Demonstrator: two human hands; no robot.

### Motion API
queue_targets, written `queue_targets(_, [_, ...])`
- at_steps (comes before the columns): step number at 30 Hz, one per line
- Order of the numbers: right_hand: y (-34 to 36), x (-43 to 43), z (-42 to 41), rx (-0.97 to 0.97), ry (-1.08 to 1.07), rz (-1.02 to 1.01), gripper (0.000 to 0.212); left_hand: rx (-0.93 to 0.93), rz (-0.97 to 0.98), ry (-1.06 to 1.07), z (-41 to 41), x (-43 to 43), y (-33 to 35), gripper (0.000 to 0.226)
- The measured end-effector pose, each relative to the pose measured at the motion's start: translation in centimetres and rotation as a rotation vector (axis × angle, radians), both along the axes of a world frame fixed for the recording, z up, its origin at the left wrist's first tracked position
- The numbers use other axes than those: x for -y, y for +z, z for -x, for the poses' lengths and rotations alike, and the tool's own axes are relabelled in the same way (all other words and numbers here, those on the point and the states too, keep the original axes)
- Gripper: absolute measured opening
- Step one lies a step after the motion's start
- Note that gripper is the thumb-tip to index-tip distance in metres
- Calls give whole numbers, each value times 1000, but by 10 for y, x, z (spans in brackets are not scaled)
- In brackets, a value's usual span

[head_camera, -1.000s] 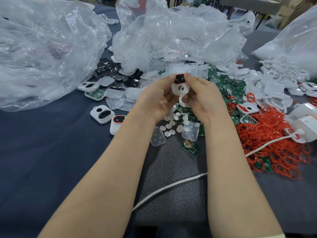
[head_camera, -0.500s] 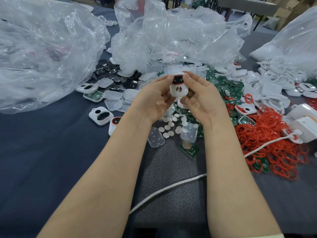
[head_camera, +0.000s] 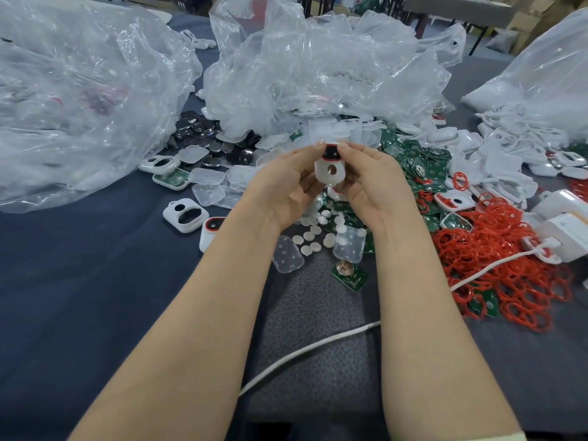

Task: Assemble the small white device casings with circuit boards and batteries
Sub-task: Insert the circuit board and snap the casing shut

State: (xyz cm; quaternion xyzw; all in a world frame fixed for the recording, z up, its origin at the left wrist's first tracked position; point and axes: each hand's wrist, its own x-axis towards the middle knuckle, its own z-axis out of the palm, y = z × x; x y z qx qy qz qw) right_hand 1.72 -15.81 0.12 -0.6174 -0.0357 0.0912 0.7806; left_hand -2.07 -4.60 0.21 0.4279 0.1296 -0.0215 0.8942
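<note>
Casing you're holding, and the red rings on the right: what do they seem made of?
Casing: likely moulded plastic, matte white, with smooth rounded edges and a clean round hole. Red rings: probably rubber or silicone; thin loops lying tangled and bent out of shape.

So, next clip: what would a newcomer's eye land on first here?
Dead centre, the left hand and right hand pinch a small white plastic casing with a red-rimmed black window between their fingertips. To the right sprawls a tangled heap of thin bright red rings, next to scattered green circuit boards. Behind them, big crumpled clear plastic bags fill the far side.
</note>
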Motion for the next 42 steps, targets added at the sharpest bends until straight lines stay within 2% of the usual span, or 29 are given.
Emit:
queue_targets(2, [-1, 0, -1, 18, -30, 55, 9, -24, -9, -8, 1, 0, 1, 5])
queue_targets(10, [1, -1, 0, 38, -9, 23, 9, -27, -4, -23, 0, 0, 1, 13])
queue_targets(14, [1, 1, -1, -26, 27, -96, 6, -25, 21, 10, 0, -1, 1, 4])
queue_targets(19, [2, 2, -1, -123, 104, -221, 12, 8, 137, 46, -1, -3, 0, 16])
queue_targets(22, [2, 2, -1, -119, 99, -298, 8, 40, 169, 24, 0, -2, 1, 9])
queue_targets(25, [0, 2, -1, -95, 42, -274, 2, 51, 111, 33, 0, 0, 1, 3])
queue_targets(28, [0, 3, -2, -85, 6, -249, 4, 1, -62, 16, -2, 2, -1, 15])
queue_targets(30, [0, 2, -2, -100, 17, -284, 2, -10, -101, 18, -3, 2, -2, 18])
queue_targets(35, [2, -2, 0, -167, 65, -329, 12, 40, -12, 60, -3, 3, -1, 19])
queue_targets(39, [3, -3, 2, -177, 66, -426, 8, 74, 14, 34, -3, 4, -1, 18])
queue_targets(42, [4, -2, 3, -150, 38, -421, 7, 119, 41, 60, -1, 8, -2, 18])
